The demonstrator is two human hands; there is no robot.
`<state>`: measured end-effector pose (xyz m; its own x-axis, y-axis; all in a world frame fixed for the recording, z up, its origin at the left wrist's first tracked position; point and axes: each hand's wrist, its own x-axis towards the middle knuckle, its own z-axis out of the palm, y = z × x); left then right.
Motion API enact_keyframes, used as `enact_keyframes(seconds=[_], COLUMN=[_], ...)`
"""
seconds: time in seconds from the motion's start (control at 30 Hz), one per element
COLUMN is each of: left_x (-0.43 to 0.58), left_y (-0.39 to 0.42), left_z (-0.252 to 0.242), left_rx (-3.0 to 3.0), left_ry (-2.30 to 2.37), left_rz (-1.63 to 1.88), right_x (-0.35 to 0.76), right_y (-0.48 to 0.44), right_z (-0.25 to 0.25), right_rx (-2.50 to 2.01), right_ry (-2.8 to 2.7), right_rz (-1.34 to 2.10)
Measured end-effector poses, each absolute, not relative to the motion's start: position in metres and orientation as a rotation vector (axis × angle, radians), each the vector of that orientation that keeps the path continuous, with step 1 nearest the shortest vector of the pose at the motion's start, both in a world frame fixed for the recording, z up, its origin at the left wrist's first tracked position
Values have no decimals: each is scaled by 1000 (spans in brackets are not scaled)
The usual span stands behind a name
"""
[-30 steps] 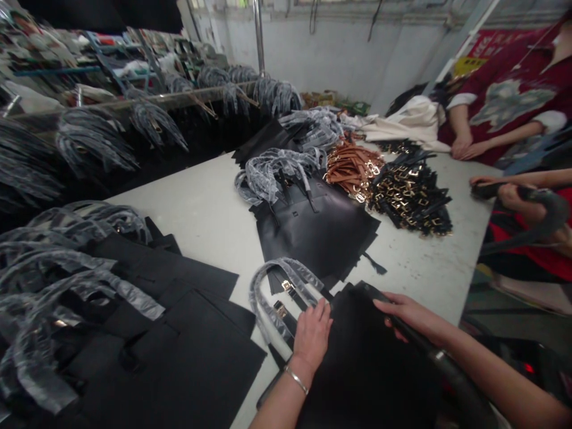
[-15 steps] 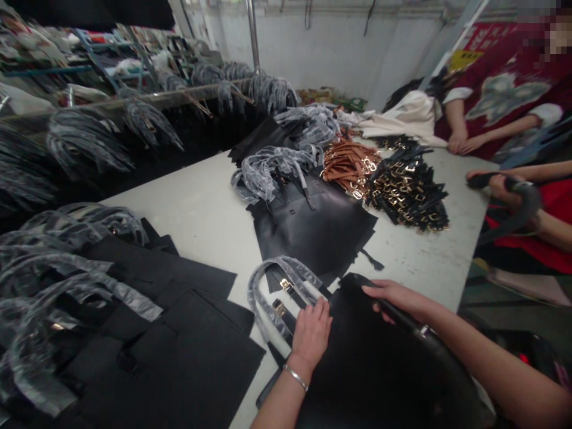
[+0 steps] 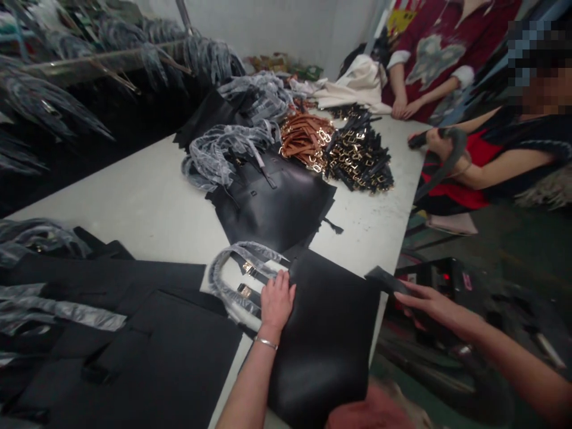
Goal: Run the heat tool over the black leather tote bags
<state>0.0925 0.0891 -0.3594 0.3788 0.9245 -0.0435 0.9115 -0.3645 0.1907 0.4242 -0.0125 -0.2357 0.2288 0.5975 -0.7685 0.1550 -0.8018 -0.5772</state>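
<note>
My left hand (image 3: 277,301) lies flat on the upper edge of a black leather bag piece (image 3: 330,322), beside its plastic-wrapped handles (image 3: 218,271) and two straps with gold buckles (image 3: 248,269). Off the table's right edge, my right hand (image 3: 431,302) grips a black nozzle (image 3: 384,279) with a flat tip, joined to a dark hose. The nozzle is apart from the leather.
Black bag pieces (image 3: 179,357) are stacked at left; more (image 3: 277,202) lie ahead. Brown straps (image 3: 306,140) and black straps (image 3: 361,155) with gold buckles sit behind. Two people stand at right, one holding a dark hose (image 3: 447,164). Wrapped handles (image 3: 212,59) hang on a rail.
My right hand has moved the nozzle off the leather to the right, past the table edge. My left hand stays by the handles. The view has turned right.
</note>
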Motion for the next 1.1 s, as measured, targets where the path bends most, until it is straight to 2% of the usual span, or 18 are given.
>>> enact_keyframes(seconds=[0.23, 0.37, 0.6, 0.77, 0.9, 1.1], left_x=[88, 88, 86, 86, 86, 86], left_y=[89, 90, 91, 91, 92, 92], left_z=[-360, -368, -377, -376, -377, -378], left_rx=[2548, 2631, 2684, 2671, 2670, 2679], left_ry=[1666, 1635, 1600, 1598, 1583, 1577], left_rz=[62, 117, 262, 309, 318, 317], right_x=[418, 412, 434, 454, 446, 435], right_y=[-81, -64, -27, -55, -62, -25], right_z=[-262, -271, -274, -256, -265, -283], right_rx=[-2071, -2016, -1987, -1988, -1982, -1980], right_ry=[-398, -416, -496, -527, -538, -586], right_rz=[1682, 1631, 1253, 1395, 1538, 1312])
